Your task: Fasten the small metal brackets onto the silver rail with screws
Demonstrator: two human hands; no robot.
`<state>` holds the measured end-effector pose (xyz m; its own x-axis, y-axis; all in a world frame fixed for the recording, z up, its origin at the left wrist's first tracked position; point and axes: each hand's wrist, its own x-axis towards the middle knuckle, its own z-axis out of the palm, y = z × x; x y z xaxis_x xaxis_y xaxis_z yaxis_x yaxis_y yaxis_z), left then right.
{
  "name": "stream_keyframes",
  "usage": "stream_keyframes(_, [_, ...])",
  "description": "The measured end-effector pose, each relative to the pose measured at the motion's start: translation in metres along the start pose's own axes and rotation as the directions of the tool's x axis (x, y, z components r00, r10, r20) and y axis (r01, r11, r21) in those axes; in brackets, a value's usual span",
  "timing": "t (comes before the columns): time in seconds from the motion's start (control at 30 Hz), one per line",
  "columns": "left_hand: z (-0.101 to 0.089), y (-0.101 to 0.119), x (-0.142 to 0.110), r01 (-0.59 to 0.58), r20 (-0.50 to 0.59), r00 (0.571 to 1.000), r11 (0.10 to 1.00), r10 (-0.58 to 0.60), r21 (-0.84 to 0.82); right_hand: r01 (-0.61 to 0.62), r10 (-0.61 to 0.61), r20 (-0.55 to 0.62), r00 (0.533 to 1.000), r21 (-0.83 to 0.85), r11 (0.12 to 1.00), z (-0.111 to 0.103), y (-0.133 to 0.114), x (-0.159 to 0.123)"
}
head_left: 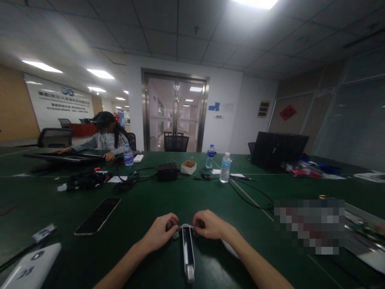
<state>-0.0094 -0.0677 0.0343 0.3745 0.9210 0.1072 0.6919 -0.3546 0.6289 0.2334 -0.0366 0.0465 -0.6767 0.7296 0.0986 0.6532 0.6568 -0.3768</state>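
Note:
A long, narrow white-framed device [188, 253] with a dark strip along its middle lies on the green table in front of me, its length running away from me. At its far end, my left hand [162, 230] is on the left side with fingers curled and pinched around a small part I cannot make out. Opposite it, my right hand [210, 225] is closed in a pinch by the right corner of the same end. Whatever its fingertips hold is hidden. Both hands rest low, close to the table top.
A black phone [98, 216] lies to the left, with a white case [31, 267] nearer me. Farther back are a black box [167, 171], an open carton [189, 167], cables and water bottles [225, 168]. Across the table a person [110, 136] handles a dark panel [66, 157].

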Motion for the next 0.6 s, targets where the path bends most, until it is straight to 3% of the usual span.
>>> stream_keyframes(0.6, [0.0001, 0.0010, -0.0011, -0.052, 0.013, 0.999, 0.998, 0.052, 0.040, 0.006, -0.006, -0.004, 1.000, -0.014, 1.000, -0.0017, -0.0028, -0.0009])
